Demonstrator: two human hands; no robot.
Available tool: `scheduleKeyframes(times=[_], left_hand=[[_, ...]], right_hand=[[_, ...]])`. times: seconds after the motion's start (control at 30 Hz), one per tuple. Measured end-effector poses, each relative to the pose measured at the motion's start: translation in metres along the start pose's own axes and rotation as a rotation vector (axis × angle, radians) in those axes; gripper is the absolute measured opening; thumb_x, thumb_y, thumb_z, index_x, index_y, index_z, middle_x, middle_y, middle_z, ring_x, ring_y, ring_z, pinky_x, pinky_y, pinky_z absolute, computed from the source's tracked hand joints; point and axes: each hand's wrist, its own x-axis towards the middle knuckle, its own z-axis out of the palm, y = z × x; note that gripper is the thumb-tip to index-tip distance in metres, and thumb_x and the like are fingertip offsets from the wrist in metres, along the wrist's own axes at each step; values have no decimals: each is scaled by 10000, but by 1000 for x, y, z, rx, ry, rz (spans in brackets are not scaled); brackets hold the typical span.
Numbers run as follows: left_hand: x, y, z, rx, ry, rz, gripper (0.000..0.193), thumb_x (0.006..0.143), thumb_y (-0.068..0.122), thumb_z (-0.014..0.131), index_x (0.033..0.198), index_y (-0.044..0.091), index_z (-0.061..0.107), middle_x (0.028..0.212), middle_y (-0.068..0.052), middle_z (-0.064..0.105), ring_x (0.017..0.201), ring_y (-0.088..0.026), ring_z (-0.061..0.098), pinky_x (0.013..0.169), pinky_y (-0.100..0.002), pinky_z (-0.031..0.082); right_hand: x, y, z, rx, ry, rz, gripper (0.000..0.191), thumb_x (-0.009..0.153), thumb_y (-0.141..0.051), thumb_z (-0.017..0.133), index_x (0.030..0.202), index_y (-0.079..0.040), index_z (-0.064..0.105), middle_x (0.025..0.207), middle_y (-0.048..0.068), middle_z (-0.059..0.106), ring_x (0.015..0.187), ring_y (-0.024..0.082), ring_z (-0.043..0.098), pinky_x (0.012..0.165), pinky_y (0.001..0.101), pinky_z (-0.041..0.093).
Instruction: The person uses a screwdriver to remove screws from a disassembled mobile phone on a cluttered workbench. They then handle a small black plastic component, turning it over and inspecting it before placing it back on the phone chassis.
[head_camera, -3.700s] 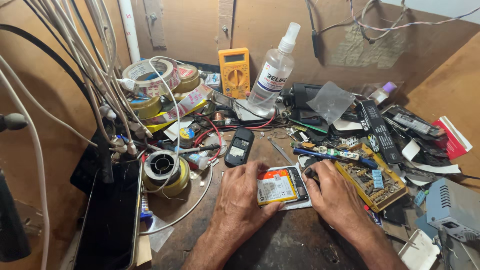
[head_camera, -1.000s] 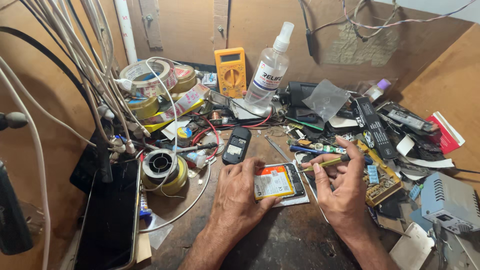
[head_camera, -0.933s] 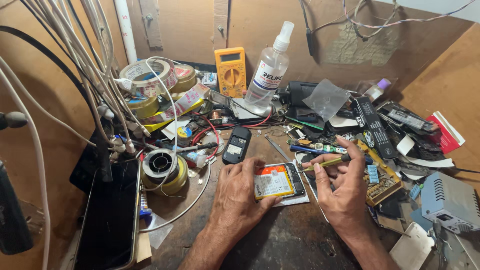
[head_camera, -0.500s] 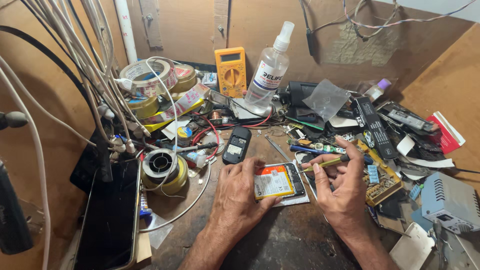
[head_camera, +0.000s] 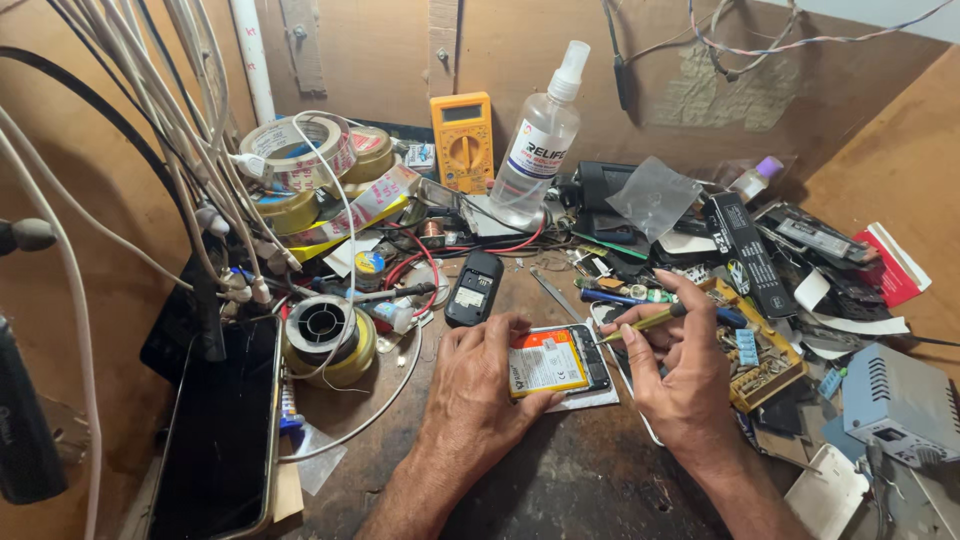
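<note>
**Opened phone under the screwdriver on a crowded repair bench**

The person's left hand (head_camera: 480, 385) lies flat over the near end of an opened smartphone (head_camera: 560, 362), fingers curled round its edge and pinning it to the wooden bench (head_camera: 560, 480). The phone lies back-side up with its cover off, an orange-and-white battery (head_camera: 545, 364) showing, and it sits on a pale sheet just in front of both hands. The right hand (head_camera: 685, 375) pinches a slim yellow-handled screwdriver (head_camera: 645, 323) between thumb and fingers, its tip angled down at the phone's far right corner; whether the tip actually touches a screw is too small to tell.

To my eye this is the stage of working the fasteners or a connector near the top of the board. The next move looks to call for a steady, light tip placed squarely, while the left hand keeps the body from sliding.

Around them: a small black keypad phone (head_camera: 474, 288) just beyond the left fingers, a solder reel (head_camera: 322, 330) to the left, a yellow multimeter (head_camera: 463, 140) and a clear spray bottle (head_camera: 540, 140) against the back wall.
</note>
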Motion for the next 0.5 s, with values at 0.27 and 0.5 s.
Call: scheduleKeyframes(times=[0.27, 0.5], left_hand=[[-1, 1, 0, 2, -2, -28, 759, 639, 278, 939, 1240, 51, 533, 1172, -113, 693, 1141, -327, 586, 1018, -458, 391], [0, 0, 1, 7, 3, -6, 748, 653, 300, 936, 1230, 45, 535, 1158, -116, 695, 1134, -324, 596, 1010, -458, 394]], right_hand=[[8, -6, -4, -153, 5, 62, 514, 906, -21, 713, 1354, -95, 472, 867, 74, 759, 794, 135, 763, 666, 297, 618], [22, -9, -13, -154, -86, 169, 414, 911, -85, 723, 1263, -103, 507, 798, 53, 740, 675, 108, 745, 567, 261, 616]])
